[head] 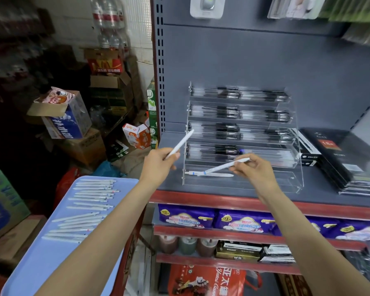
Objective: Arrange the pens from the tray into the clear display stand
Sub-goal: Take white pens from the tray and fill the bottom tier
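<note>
We stand before a dark grey shelving unit [265, 60] with red-edged shelves [201, 198] and a slotted upright [160, 60]. On a lower shelf we see purple packets [239, 221], with jars [187, 244] on the shelf under them. To the left, cardboard boxes [83, 146] are piled against a white tiled wall [141, 39], with bottles [109, 20] stacked high. Black flat boxes [346, 159] lie at our right.

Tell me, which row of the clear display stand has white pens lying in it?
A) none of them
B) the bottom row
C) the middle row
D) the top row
B: two white pens lie in the bottom row of the clear display stand, while the rows above hold dark pens.
</note>
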A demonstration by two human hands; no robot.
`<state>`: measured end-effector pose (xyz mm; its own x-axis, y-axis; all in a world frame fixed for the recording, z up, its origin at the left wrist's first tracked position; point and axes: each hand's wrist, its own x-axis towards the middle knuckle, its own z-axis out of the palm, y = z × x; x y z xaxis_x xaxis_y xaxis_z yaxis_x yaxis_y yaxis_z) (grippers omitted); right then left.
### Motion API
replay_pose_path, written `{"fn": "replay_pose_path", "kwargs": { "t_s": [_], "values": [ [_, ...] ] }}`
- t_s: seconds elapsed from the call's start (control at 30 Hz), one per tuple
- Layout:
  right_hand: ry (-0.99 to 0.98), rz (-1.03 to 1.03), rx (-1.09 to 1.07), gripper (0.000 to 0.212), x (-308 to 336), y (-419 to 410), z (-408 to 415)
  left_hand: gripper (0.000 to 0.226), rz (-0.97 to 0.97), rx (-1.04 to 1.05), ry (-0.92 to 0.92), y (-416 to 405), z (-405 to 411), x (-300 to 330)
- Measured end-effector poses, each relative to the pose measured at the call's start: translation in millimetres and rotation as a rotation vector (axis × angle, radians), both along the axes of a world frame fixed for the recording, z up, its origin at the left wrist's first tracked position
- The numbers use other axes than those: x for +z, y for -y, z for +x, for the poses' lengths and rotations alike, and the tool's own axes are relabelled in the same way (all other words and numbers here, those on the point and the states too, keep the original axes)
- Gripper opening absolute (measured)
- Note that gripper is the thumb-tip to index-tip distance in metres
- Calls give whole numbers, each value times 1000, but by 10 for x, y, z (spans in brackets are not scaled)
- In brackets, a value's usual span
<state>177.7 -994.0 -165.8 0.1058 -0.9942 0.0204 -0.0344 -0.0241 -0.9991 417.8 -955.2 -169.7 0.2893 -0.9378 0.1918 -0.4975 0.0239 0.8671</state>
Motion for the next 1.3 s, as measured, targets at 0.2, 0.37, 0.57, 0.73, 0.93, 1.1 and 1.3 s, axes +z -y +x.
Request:
{"fn": "replay_pose_path", "kwargs": {
  "t_s": [0.2,0.37,0.57,0.73,0.93,1.1,1.3],
  "values": [
    [-644,-222,45,8,-131,88,51,7,99,-79,-93,-32,-74,-39],
    [-869,-267,92,9,-128,161,130,13,122,-107,-74,-70,-25,-53],
    [-938,-200,111,7,-126,227,109,7,38,-62,14,-89,-69,-15],
    [-907,-175,140,10,-120,214,154,10,-29,-78,118,-126,-149,94],
    [-243,-75,175,35,115,-37,155,20,23,-234,292,-147,-219,167],
    [-15,-75,225,14,199,-116,158,27,45,-322,308,-159,-287,208],
    [-82,-103,15,12,55,-22,-102,52,53,-37,252,-85,-147,63]
  ]
}}
